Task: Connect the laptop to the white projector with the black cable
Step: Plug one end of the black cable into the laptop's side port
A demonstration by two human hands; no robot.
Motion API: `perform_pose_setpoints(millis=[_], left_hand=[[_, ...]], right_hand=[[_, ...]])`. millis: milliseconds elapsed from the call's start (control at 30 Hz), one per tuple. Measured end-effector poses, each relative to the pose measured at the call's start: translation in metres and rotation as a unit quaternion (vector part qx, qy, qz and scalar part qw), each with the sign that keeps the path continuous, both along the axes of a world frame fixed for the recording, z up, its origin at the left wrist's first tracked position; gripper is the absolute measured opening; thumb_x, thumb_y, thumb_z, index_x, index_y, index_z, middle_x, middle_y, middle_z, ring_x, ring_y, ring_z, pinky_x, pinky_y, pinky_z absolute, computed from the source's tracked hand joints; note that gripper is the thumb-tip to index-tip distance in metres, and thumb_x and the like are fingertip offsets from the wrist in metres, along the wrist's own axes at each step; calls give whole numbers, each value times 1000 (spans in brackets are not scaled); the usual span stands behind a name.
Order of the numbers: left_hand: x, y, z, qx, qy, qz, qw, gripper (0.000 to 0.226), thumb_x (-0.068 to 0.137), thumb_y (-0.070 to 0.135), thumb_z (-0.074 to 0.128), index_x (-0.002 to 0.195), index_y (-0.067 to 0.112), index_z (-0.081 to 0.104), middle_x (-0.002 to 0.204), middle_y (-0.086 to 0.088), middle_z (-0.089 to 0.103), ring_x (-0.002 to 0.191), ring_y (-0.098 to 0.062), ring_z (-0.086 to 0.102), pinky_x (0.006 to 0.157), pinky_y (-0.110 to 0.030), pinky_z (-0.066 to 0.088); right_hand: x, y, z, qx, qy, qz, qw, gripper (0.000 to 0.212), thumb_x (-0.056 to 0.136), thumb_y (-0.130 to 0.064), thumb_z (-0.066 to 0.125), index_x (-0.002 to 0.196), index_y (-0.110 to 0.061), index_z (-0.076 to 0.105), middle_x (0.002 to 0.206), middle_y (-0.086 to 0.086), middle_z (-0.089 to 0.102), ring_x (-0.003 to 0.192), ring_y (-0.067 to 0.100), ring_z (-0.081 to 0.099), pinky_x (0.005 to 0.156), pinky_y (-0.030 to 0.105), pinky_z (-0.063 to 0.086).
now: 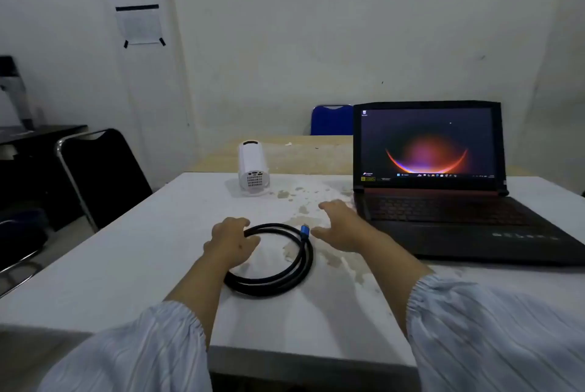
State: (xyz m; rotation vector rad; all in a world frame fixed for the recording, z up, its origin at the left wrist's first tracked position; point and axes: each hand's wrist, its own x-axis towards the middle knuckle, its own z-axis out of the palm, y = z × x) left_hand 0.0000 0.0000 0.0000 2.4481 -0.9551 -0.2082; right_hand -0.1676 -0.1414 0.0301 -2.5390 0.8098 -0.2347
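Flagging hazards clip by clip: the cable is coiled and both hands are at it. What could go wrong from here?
1. The black cable lies in a loop; lifted by the left hand from one side, it may kink or tangle.
2. The blue connector rests beside the open right hand, which could knock it away.
3. The white projector stands small and upright near the table edge; a tug on the cable could tip it.

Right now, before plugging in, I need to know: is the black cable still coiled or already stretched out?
Coiled. The black cable lies in a loop on the white table, its blue plug free, plugged into nothing.
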Motion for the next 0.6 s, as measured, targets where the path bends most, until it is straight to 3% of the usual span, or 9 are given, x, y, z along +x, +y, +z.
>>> perform_pose_setpoints(millis=[100,233,333,467,600], left_hand=[[10,6,-9,7,-3,54,998,40,86,32,52,120,10,52,127,-15,49,115,-35,45,96,-42,45],[23,9,-22,28,18,79,996,44,88,30,49,126,8,46,125,-17,50,115,-35,46,92,-39,43],[28,4,-26,18,24,73,997,40,89,25,47,126,10,46,120,-14,57,110,-33,50,91,-38,45],[32,-4,-28,20,6,63,998,39,88,23,46,125,12,48,120,-14,54,111,-32,48,89,-38,45],[35,-17,-25,39,-16,61,997,39,87,28,48,125,18,50,124,-11,49,117,-31,44,90,-40,43]], right_hand=[[9,2,-12,41,27,-25,998,68,90,-38,54,144,-7,28,148,14,35,127,30,45,99,37,42],[22,4,-27,70,65,-32,995,57,88,-40,55,133,-7,41,130,14,51,105,27,55,82,34,48],[32,3,-32,64,59,-41,995,44,86,-41,57,111,-6,52,99,8,53,82,21,50,56,24,35],[43,0,-36,70,30,-67,995,35,83,-40,62,88,-10,46,71,0,42,63,15,42,50,23,30],[52,-6,-37,96,17,-79,992,29,81,-31,65,79,-13,43,69,-1,39,61,14,40,51,24,30]])
